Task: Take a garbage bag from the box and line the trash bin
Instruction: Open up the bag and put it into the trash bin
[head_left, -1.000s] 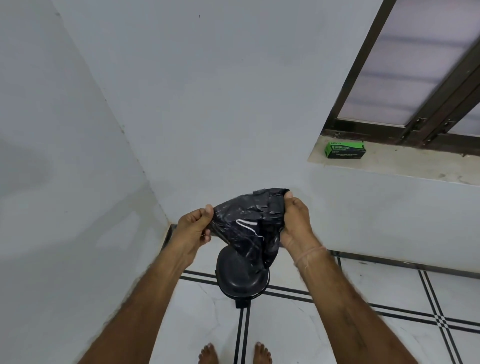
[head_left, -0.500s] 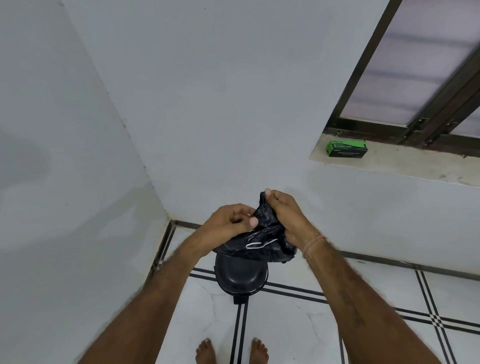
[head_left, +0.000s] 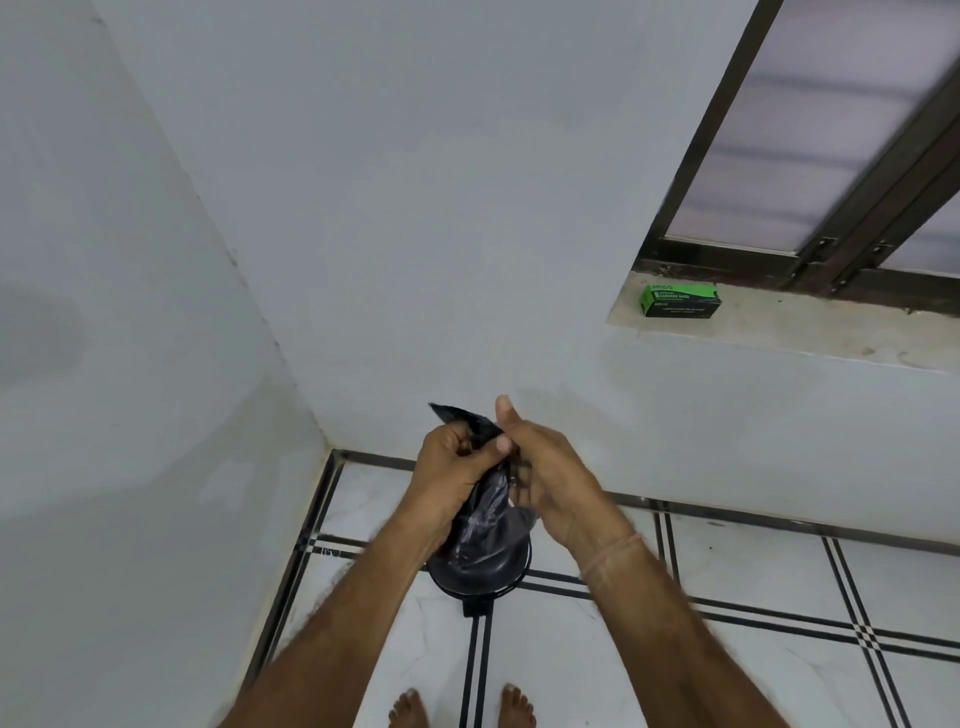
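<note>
A bare wall (head_left: 156, 312) fills the left side, meeting the far wall in a corner. Near the middle, the left hand (head_left: 452, 467) is curled round a bunched black garbage bag (head_left: 485, 512), thumb pressed against it. One crumpled tip of the bag pokes up above the fist and the rest hangs down between both hands. Under it on the tiled floor (head_left: 753, 571) stands a dark trash bin (head_left: 498, 579), mostly hidden by the bag and forearms, so I cannot tell whether its lid is open. The right hand (head_left: 550, 478) sits just beside the bag, thumb pointing up. Its fingers are hidden and blurred, so its grip cannot be judged. Two bare feet (head_left: 410, 709) are cut off at the near edge. Far right, a green box (head_left: 680, 301) rests on the windowsill (head_left: 805, 332) below a frosted window (head_left: 831, 130).
</note>
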